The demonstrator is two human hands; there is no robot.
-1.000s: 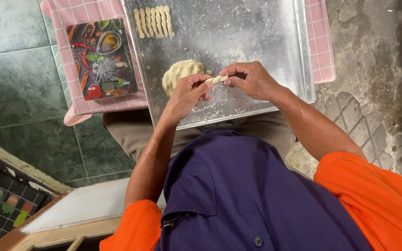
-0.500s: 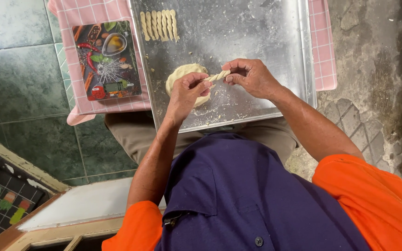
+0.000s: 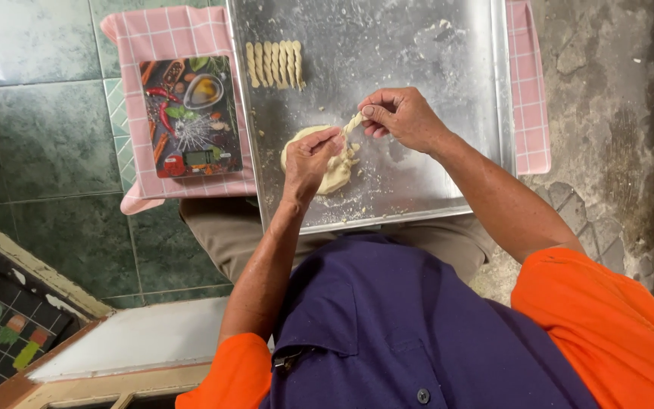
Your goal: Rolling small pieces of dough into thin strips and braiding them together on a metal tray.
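Note:
A metal tray (image 3: 433, 68) lies on a pink checked cloth (image 3: 183, 34). On it sits a pale lump of dough (image 3: 332, 178). My left hand (image 3: 308, 159) rests over the lump, its fingertips pinching one end of a thin dough strip (image 3: 352, 123). My right hand (image 3: 403, 117) pinches the strip's other end just above. Several finished twisted dough sticks (image 3: 274, 63) lie in a row at the tray's far left.
A flat kitchen scale (image 3: 189, 117) with a picture of spices stands on the cloth left of the tray. Green floor tiles (image 3: 32, 113) lie to the left, rough concrete (image 3: 607, 113) to the right. A white board (image 3: 130, 337) sits near my left elbow.
Both hands have stayed at the dough lump, working the small strip between the fingertips. The view has shifted slightly.

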